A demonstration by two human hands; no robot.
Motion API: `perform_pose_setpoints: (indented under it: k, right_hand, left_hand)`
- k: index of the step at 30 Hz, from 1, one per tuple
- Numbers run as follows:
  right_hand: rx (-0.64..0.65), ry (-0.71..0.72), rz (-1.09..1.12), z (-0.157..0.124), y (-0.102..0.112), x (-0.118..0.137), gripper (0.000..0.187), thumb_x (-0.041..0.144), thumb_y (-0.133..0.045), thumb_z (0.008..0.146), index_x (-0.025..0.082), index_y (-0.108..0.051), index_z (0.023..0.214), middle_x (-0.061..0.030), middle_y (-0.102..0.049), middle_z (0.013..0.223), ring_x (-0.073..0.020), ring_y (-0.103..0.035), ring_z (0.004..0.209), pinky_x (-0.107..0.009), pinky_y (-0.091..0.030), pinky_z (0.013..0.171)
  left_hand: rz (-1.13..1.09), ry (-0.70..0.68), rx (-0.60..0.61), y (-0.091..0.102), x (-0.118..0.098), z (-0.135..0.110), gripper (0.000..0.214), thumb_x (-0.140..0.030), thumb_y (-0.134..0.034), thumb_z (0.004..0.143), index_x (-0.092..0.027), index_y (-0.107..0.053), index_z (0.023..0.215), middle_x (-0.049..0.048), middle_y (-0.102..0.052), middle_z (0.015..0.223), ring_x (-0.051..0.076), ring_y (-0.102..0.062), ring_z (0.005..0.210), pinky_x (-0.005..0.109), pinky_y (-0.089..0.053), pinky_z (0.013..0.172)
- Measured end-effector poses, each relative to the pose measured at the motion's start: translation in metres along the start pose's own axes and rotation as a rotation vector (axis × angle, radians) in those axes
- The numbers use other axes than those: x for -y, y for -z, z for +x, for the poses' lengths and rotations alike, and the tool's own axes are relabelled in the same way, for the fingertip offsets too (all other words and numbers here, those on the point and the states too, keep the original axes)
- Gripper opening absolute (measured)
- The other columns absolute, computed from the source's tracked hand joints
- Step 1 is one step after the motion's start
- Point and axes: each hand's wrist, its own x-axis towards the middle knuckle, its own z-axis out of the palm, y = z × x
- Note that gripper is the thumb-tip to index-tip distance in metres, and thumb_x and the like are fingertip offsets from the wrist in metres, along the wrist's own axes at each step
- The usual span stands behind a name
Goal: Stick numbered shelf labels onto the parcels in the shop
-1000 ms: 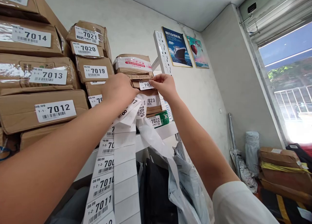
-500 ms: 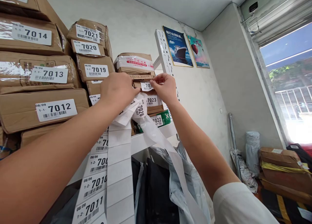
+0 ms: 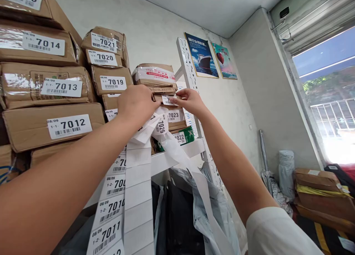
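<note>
My left hand (image 3: 136, 104) is closed round the top of a long strip of numbered barcode labels (image 3: 122, 196) that hangs down past my forearm. My right hand (image 3: 190, 101) pinches a small white label (image 3: 167, 99) and presses it against the front of a thin cardboard box (image 3: 163, 98) in a stack at the shelf's right end. Below it sit boxes marked 7023 (image 3: 174, 116) and 7022 (image 3: 180, 136); a taped parcel (image 3: 154, 74) lies on top.
Brown parcels numbered 7012 (image 3: 52, 125) to 7021 (image 3: 104, 42) fill the white shelf (image 3: 177, 153) on the left. A perforated white upright (image 3: 186, 64) stands beside my right hand. Grey bags (image 3: 210, 207) hang under the shelf. More parcels (image 3: 318, 188) lie on the floor by the window.
My right hand has slid its fingers along the small label on the thin box, moving slightly right. The view has shifted a little; my left hand still grips the strip.
</note>
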Motion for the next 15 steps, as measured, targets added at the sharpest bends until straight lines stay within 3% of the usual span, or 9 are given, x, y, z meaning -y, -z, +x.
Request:
perform_pose_setpoints:
  k: [2, 4, 10, 15]
  right_hand:
    - [0.057, 0.020, 0.062, 0.000, 0.001, -0.002, 0.048, 0.044, -0.085, 0.058, 0.020, -0.059, 0.091, -0.0075, -0.065, 0.100, -0.0223, -0.061, 0.091, -0.041, -0.051, 0.081]
    - [0.022, 0.050, 0.046, -0.001, -0.001, 0.000, 0.050, 0.044, -0.086, 0.056, 0.021, -0.057, 0.091, -0.0064, -0.066, 0.100, -0.0217, -0.061, 0.092, -0.039, -0.050, 0.080]
    - [-0.050, 0.166, -0.191, 0.001, -0.006, 0.020, 0.057, 0.057, -0.084, 0.052, 0.023, -0.052, 0.085, -0.0025, -0.063, 0.084, -0.0240, -0.060, 0.085, -0.041, -0.047, 0.076]
    - [-0.052, 0.215, -0.266, 0.007, -0.011, 0.025, 0.062, 0.060, -0.085, 0.048, 0.024, -0.050, 0.084, -0.0010, -0.058, 0.076, -0.0257, -0.059, 0.083, -0.042, -0.046, 0.076]
  left_hand:
    - [0.008, -0.009, -0.014, -0.001, 0.000, -0.001, 0.046, -0.056, -0.055, 0.079, -0.019, -0.075, 0.096, 0.0142, -0.072, 0.094, 0.034, -0.063, 0.089, 0.043, -0.053, 0.066]
    - [0.020, -0.018, -0.029, -0.002, -0.001, -0.001, 0.046, -0.057, -0.053, 0.081, -0.019, -0.075, 0.094, 0.0145, -0.072, 0.093, 0.033, -0.063, 0.089, 0.042, -0.053, 0.066]
    - [0.032, -0.014, -0.026, -0.004, 0.002, 0.001, 0.050, -0.057, -0.048, 0.084, -0.017, -0.074, 0.099, 0.0177, -0.071, 0.097, 0.036, -0.063, 0.093, 0.044, -0.053, 0.072]
    - [0.030, 0.005, -0.025, -0.003, 0.003, 0.003, 0.046, -0.054, -0.050, 0.084, -0.018, -0.073, 0.099, 0.0163, -0.071, 0.098, 0.035, -0.064, 0.092, 0.044, -0.053, 0.071]
